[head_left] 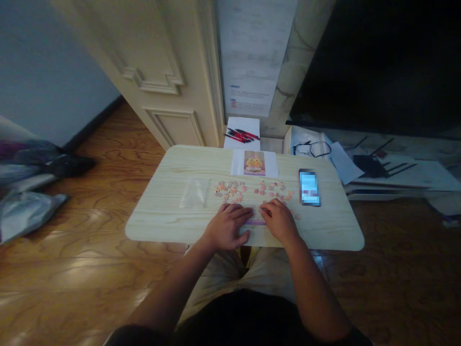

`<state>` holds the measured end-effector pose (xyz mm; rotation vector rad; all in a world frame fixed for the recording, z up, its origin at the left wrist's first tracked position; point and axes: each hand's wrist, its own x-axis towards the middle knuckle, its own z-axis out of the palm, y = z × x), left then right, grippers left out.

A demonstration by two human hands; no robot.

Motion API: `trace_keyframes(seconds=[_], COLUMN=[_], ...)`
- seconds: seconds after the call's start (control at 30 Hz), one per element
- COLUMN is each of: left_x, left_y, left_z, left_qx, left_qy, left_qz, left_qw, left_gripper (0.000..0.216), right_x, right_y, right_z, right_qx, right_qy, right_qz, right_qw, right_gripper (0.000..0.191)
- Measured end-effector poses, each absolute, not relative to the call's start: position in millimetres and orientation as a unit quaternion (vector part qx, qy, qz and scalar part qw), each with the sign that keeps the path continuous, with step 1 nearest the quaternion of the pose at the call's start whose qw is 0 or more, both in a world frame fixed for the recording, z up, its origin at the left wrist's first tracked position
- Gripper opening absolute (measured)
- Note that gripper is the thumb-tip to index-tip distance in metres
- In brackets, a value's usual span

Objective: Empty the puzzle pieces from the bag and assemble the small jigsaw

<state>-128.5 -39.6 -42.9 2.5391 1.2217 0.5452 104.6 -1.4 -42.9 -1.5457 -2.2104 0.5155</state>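
Observation:
Both my hands rest near the front edge of a small light-wood table [165, 211]. My left hand [228, 225] lies palm down with fingers stretched flat beside a partly joined patch of puzzle [256, 217]. My right hand [279, 221] has its fingers curled in a pinch on that patch; what they hold is too small to name. Loose pink jigsaw pieces [231, 189] lie scattered just beyond my hands, a second cluster of pieces [275, 190] to the right. A reference picture [254, 162] sits at the table's far edge.
A clear plastic bag [195, 192] lies left of the pieces, a lit phone [309, 187] to the right. Red pens [242, 135] lie on paper behind the table, glasses [311, 148] and a router [370, 164] on a low shelf. Bags [25, 192] sit on the wooden floor at left.

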Motion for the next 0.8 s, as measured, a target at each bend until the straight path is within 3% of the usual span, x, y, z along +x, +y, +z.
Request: trace_keyframes(seconds=[0.8], left_x=[-129], left_y=[-39], left_z=[-45], left_qx=[0.885], left_qy=[0.403], left_qz=[0.204], left_qw=[0.117], left_gripper=[0.055], right_x=[124], right_y=[12], right_z=[-37], right_qx=[-0.559], right_qy=[-0.773], right_qz=[0.187], right_qw=[0.234], right_gripper=[0.019])
